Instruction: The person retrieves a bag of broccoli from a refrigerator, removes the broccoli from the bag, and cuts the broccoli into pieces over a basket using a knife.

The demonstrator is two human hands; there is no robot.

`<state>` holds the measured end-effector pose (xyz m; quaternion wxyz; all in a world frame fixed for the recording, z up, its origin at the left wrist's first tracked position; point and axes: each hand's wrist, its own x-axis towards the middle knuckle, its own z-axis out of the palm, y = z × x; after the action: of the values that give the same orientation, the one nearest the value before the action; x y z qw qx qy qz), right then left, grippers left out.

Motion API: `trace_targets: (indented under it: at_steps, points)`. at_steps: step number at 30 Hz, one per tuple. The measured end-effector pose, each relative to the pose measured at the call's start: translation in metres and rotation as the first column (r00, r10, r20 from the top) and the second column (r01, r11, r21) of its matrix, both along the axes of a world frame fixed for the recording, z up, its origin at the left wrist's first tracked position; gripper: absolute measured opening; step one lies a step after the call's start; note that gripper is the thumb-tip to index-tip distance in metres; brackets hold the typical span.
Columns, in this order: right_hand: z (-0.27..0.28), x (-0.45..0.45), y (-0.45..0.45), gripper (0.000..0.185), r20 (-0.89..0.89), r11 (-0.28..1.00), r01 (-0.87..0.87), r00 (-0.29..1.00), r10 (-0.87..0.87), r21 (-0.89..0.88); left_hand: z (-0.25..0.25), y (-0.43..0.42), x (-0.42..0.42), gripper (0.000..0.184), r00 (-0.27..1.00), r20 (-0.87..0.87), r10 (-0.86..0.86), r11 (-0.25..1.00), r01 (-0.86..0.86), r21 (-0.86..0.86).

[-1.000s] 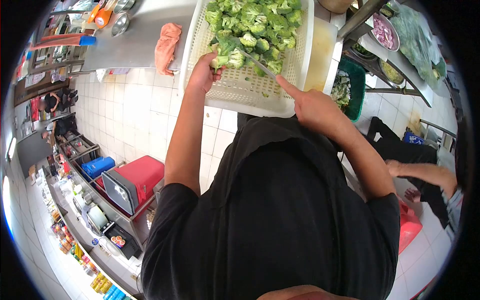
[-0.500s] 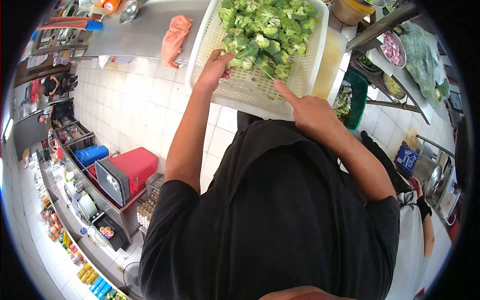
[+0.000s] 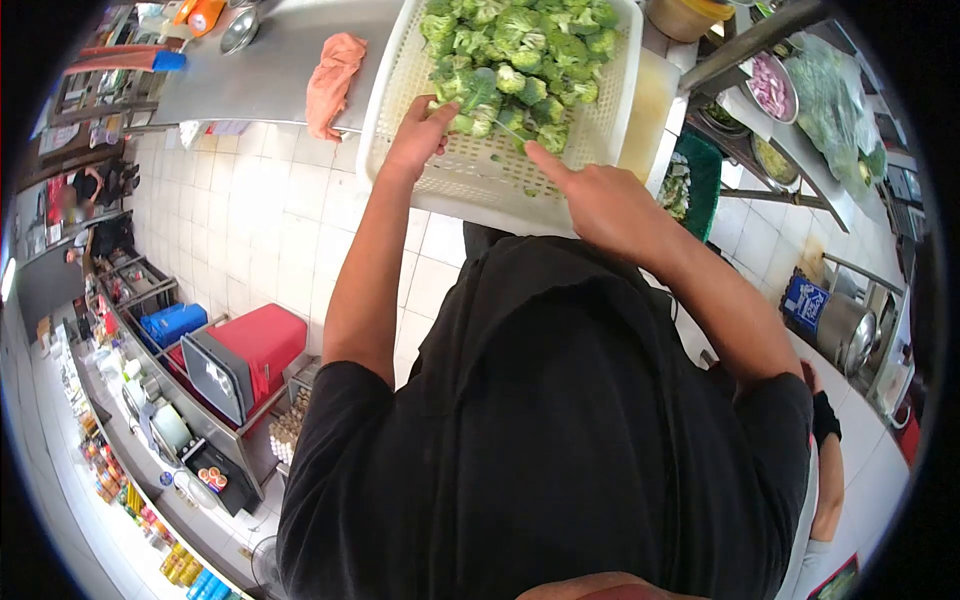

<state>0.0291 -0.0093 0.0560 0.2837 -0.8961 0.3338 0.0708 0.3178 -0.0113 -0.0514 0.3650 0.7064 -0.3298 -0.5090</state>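
Note:
A large white perforated basket (image 3: 375, 120) stands in front of me, heaped with cut broccoli florets (image 3: 520, 45). Over its near left part, my left hand (image 3: 415, 142) is closed around a broccoli piece (image 3: 470, 122) by its stem. My right hand (image 3: 598, 200) grips a knife (image 3: 508, 129), index finger stretched along it; the handle is hidden in the palm. The thin blade points left at the held broccoli, and I cannot tell whether it touches. A few small green scraps lie on the basket floor below the hands.
Left of the basket, an orange cloth (image 3: 335, 80) hangs over the steel counter's (image 3: 270, 65) edge. A green tub (image 3: 707, 180) with trimmings and a bowl of chopped purple pieces (image 3: 770, 88) are at right. Another person's arm (image 3: 829, 475) shows at lower right.
The whole view has shifted slightly. Both hands keep their places over the basket, still holding the broccoli and the knife. The other person at right has moved lower, mostly behind my arm.

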Motion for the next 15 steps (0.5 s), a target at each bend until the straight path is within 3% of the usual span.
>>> trace_targets:
  at_steps: [7,11,13,15]
  points:
    - [-0.006,0.026,-0.013,0.077,-0.094,0.994,0.061,0.994,-0.052,0.096,0.002,0.002,-0.007,0.053,0.998,0.058,-0.007,0.999,0.009,-0.031]
    - [-0.002,0.010,-0.018,0.072,0.028,0.936,0.202,0.975,-0.219,0.289,0.003,0.003,-0.006,0.061,0.999,-0.016,0.029,0.999,-0.029,-0.015]
    - [-0.015,-0.009,-0.013,0.071,0.157,0.926,0.242,0.942,-0.295,0.288,0.002,0.003,-0.004,0.046,0.994,-0.077,0.080,0.997,-0.080,0.010]
    - [-0.005,-0.020,-0.004,0.071,0.104,0.922,0.294,0.939,-0.328,0.251,0.000,0.005,0.000,0.037,0.982,-0.140,0.123,0.992,-0.119,0.039]
